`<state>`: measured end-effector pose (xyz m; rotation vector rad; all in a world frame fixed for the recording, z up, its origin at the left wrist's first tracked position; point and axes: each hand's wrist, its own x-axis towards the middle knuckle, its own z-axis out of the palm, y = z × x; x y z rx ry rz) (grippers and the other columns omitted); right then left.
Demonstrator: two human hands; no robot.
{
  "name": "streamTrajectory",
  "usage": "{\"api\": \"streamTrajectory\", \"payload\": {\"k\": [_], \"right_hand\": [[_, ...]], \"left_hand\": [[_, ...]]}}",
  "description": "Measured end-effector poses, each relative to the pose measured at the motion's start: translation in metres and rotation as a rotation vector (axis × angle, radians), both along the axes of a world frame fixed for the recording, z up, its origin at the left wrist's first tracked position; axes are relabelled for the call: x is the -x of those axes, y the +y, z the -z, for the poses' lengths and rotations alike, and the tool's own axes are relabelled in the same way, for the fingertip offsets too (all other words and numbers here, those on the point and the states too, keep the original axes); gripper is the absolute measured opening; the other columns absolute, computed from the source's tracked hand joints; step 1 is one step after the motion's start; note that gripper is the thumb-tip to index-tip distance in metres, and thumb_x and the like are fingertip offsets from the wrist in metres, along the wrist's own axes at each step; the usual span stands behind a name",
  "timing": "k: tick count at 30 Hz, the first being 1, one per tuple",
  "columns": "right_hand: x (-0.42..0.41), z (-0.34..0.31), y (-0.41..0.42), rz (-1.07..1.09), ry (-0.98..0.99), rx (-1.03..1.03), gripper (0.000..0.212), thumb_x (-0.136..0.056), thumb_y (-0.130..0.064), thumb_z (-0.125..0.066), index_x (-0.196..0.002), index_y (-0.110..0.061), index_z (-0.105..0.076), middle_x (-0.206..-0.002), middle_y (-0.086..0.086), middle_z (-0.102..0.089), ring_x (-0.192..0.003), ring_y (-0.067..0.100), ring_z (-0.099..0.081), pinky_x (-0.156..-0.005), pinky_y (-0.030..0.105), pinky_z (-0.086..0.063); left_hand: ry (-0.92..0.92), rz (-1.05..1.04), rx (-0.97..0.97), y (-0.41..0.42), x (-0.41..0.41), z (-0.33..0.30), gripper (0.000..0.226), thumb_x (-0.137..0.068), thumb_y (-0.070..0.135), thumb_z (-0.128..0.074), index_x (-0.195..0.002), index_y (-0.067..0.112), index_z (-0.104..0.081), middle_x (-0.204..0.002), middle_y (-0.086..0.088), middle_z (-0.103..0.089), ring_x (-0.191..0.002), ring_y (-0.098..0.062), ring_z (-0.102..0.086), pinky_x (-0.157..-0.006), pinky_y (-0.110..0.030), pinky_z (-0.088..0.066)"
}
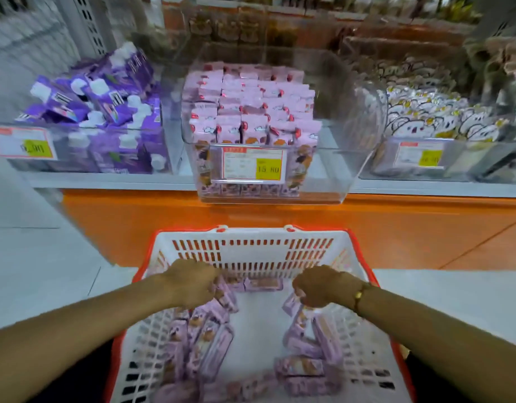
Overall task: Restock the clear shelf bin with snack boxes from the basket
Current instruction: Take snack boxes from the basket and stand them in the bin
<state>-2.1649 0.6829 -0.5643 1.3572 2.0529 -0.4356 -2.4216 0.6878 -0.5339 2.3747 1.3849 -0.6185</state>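
Left hand (192, 282): lowered into basket, fingers curled down around pink snack boxes (226, 295) at far left of the load; exact count in grasp not discernible.

Right hand (320, 286): lowered into basket, fingers curled, pinching the top end of 1 pink snack box (291, 305), which stands tilted. Gold-coloured bracelet (359, 295) on the wrist.

Loose snack boxes (204, 344): pink-lilac cartons with a cartoon print, lying flat and jumbled in 2 clusters, 1 under each forearm, plus a few along the far wall and the near edge (blurred, count uncertain).

Basket (251, 251): white slotted plastic with red rim, on the floor directly below the shelf edge, bare white bottom showing in the middle.

Clear shelf bin (347, 158): transparent, curved front, on the white shelf (105, 180), centred above the basket and overhanging the shelf edge. Holds upright rows of the same pink boxes (251, 112), left and centre filled, right part bare. Price label (253, 164) with yellow patch on the front.

Neighbouring bins: purple-and-white packs (105, 106) to the left; white-and-yellow packets (434, 117) to the right. Orange base panel (163, 216) beneath the shelf.
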Motion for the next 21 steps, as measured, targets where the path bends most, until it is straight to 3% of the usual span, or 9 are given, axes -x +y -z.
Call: {"api": "streamTrajectory", "payload": {"k": [2,5,8,11,14,17,19,21], "right_hand": [[0.001,0.051,-0.004,0.217,0.124,-0.080,0.036,-0.095,-0.019,-0.047,-0.129,-0.010,-0.052,-0.134,0.010,-0.054,-0.123,0.027,-0.051,-0.101,0.033,-0.041],[0.002,0.107,-0.026,0.547,0.286,-0.177,0.051,-0.096,-0.027,-0.046,-0.144,-0.013,-0.032,-0.151,0.009,-0.033,-0.136,0.022,-0.036,-0.107,0.030,-0.034],[0.000,0.142,-0.042,0.616,0.222,-0.213,0.071,-0.095,-0.028,-0.043,-0.151,-0.011,-0.003,-0.160,0.012,-0.001,-0.146,0.027,-0.013,-0.115,0.036,-0.025],[-0.004,0.158,-0.042,0.630,0.186,-0.223,0.082,-0.093,-0.027,-0.048,-0.151,-0.012,0.007,-0.160,0.010,0.005,-0.147,0.028,-0.009,-0.116,0.038,-0.023],[-0.011,0.171,-0.038,0.536,0.151,-0.294,0.085,-0.088,-0.026,-0.051,-0.152,-0.019,0.004,-0.157,0.009,-0.012,-0.136,0.029,-0.026,-0.108,0.036,-0.030],[-0.015,0.180,-0.027,0.451,0.115,-0.304,0.069,-0.088,-0.024,-0.052,-0.148,-0.024,-0.018,-0.150,0.010,-0.022,-0.128,0.027,-0.032,-0.103,0.036,-0.032],[-0.012,0.182,-0.022,0.410,0.106,-0.307,0.051,-0.087,-0.022,-0.055,-0.135,-0.021,-0.040,-0.146,0.010,-0.030,-0.127,0.027,-0.035,-0.102,0.037,-0.033],[-0.007,0.183,-0.020,0.338,0.121,-0.320,0.044,-0.084,-0.021,-0.059,-0.127,-0.019,-0.050,-0.144,0.009,-0.036,-0.127,0.028,-0.037,-0.101,0.038,-0.035]], "left_hand": [[-0.031,-0.165,0.073,0.004,0.009,0.039,0.027,-0.096,0.027,-0.044,-0.120,0.024,-0.055,-0.117,-0.002,-0.061,-0.099,-0.024,-0.059,-0.073,-0.030,-0.044],[-0.269,-0.490,0.042,-0.005,0.011,0.095,0.029,-0.097,0.020,-0.042,-0.124,0.026,-0.050,-0.117,-0.007,-0.061,-0.087,-0.023,-0.060,-0.069,-0.028,-0.044],[-0.495,-0.650,-0.163,-0.014,-0.003,0.130,0.040,-0.095,0.011,-0.045,-0.132,0.025,-0.049,-0.134,-0.001,-0.053,-0.116,-0.022,-0.054,-0.092,-0.030,-0.043],[-0.453,-0.545,-0.211,-0.007,-0.021,0.144,0.053,-0.089,0.005,-0.048,-0.136,0.027,-0.044,-0.145,0.006,-0.041,-0.134,-0.016,-0.036,-0.111,-0.037,-0.029],[-0.266,-0.337,-0.176,0.003,-0.023,0.158,0.065,-0.085,0.010,-0.051,-0.144,0.027,-0.031,-0.152,0.008,-0.028,-0.141,-0.011,-0.021,-0.118,-0.031,-0.011],[-0.159,-0.256,-0.235,0.009,-0.020,0.165,0.062,-0.087,0.016,-0.054,-0.144,0.024,-0.031,-0.151,0.003,-0.030,-0.140,-0.015,-0.023,-0.115,-0.028,-0.013],[-0.089,-0.195,-0.243,0.011,-0.018,0.167,0.060,-0.090,0.024,-0.054,-0.144,0.023,-0.029,-0.150,0.002,-0.031,-0.138,-0.020,-0.024,-0.114,-0.030,-0.017],[-0.028,-0.147,-0.242,0.010,-0.017,0.164,0.055,-0.092,0.031,-0.051,-0.143,0.025,-0.030,-0.147,0.001,-0.032,-0.136,-0.020,-0.026,-0.112,-0.032,-0.021]]}}
